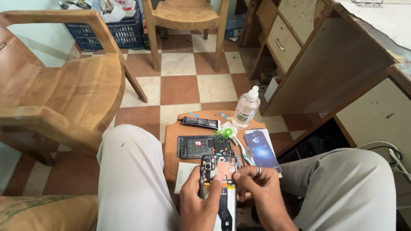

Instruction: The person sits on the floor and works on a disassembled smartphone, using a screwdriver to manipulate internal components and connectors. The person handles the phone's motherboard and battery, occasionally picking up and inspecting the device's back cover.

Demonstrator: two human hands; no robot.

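An opened phone (219, 171) with its circuit board and battery bare lies between my knees. My left hand (198, 201) grips its left side, thumb resting on the board. My right hand (259, 188), a ring on one finger, pinches at the middle of the phone's right edge. Just beyond sits the phone's detached dark back frame (201, 146) on a small wooden board (171, 141). A black strip-shaped part (201, 123) lies at the board's far edge.
A clear liquid bottle (247, 108) stands at the board's far right corner. A dark blue packet (262, 149), tweezers (243, 150) and a green tool (223, 132) lie nearby. Wooden chairs stand left (64, 85) and ahead (188, 21); a desk with drawers (325, 64) is to the right.
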